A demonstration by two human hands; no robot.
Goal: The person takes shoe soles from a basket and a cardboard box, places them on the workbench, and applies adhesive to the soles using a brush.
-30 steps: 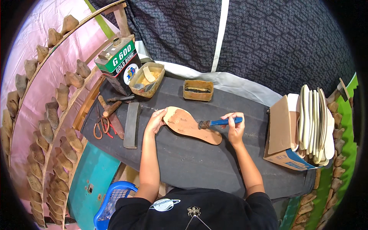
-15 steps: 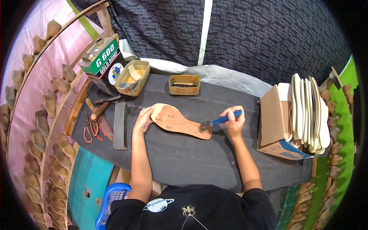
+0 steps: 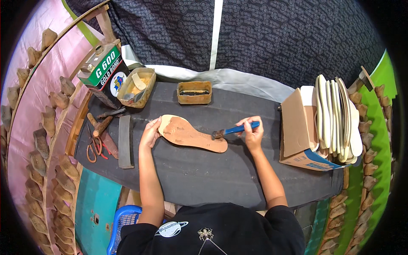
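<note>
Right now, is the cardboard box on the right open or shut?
Open: the cardboard box has its flap raised, and pale flat insoles stand upright out of its top.

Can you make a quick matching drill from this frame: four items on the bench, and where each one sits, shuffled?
Items:
1. shoe insole
2. brush
3. adhesive tin
4. cardboard box

Places:
A. far left corner of the dark table
B. held in the right hand
C. right end of the table, with pale insoles standing in it
D. flat at the table's middle, its wide end under the left hand

Pairs: 1-D, 2-B, 3-A, 4-C
</note>
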